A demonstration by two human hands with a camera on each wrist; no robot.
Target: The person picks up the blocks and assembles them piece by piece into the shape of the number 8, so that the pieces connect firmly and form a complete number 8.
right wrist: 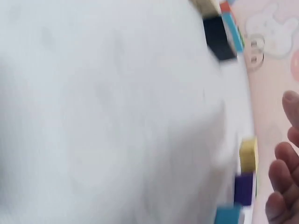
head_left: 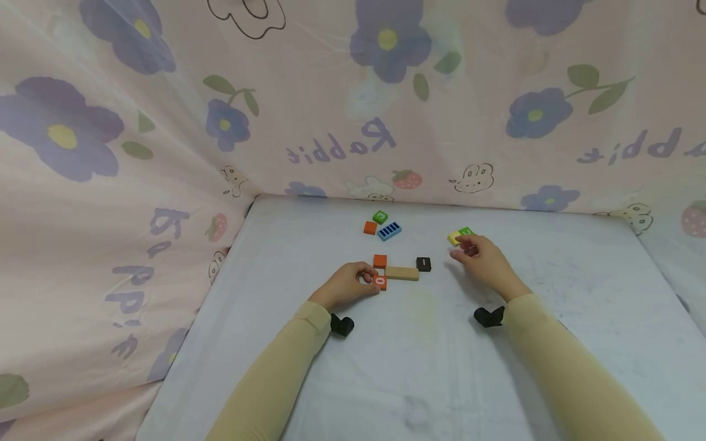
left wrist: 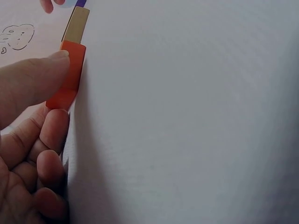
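My left hand (head_left: pixel 349 285) holds an orange block (head_left: pixel 380 282) marked with a white 0, at the left end of a plain wooden block (head_left: pixel 402 273). In the left wrist view, the thumb lies on the orange block (left wrist: pixel 72 70) and a fingertip is at its end. Over at the right, my right hand (head_left: pixel 485 260) hovers beside a yellow block (head_left: pixel 454 237) and a green block (head_left: pixel 466 231), fingers loosely bent with nothing gripped. The right wrist view has a purple block (right wrist: pixel 244 189) and a teal block (right wrist: pixel 228 214) in line with the yellow one.
Another orange block (head_left: pixel 380 261) lies just behind the wooden one, and a black block (head_left: pixel 423 264) with a white dash near its right end. Farther back are a green block (head_left: pixel 380 217), an orange block (head_left: pixel 370 228) and a blue block (head_left: pixel 389 231) with dark bars. Patterned cloth hangs behind the white table (head_left: pixel 408 380).
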